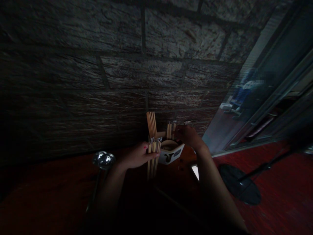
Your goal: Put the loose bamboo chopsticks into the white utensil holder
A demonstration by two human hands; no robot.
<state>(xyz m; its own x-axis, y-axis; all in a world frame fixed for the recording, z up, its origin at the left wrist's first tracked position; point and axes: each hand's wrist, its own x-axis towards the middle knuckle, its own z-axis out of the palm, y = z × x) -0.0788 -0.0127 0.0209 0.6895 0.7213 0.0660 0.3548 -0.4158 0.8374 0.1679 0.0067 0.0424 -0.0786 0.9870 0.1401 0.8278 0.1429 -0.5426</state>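
My left hand (140, 155) is closed around a bunch of wrapped wooden chopsticks (153, 163), held upright with shiny wrapper ends on top. Just right of them stands a white container (171, 156) with a dark mark on its front and a round opening inside. Bare chopsticks (151, 124) rise from its back left. More chopsticks (169, 130) stand at its back right. There my right hand (187, 135) has its fingers curled at the chopsticks beside it; its fingertips are dark and partly hidden.
Two metal ladles (107, 161) lie on the reddish table (61, 182) at left. A lit phone (195, 172) lies by my right forearm. Behind is a stone-block wall (122, 71). To the right are a glass door (244, 98) and a round black stand base (241, 186) on the red floor.
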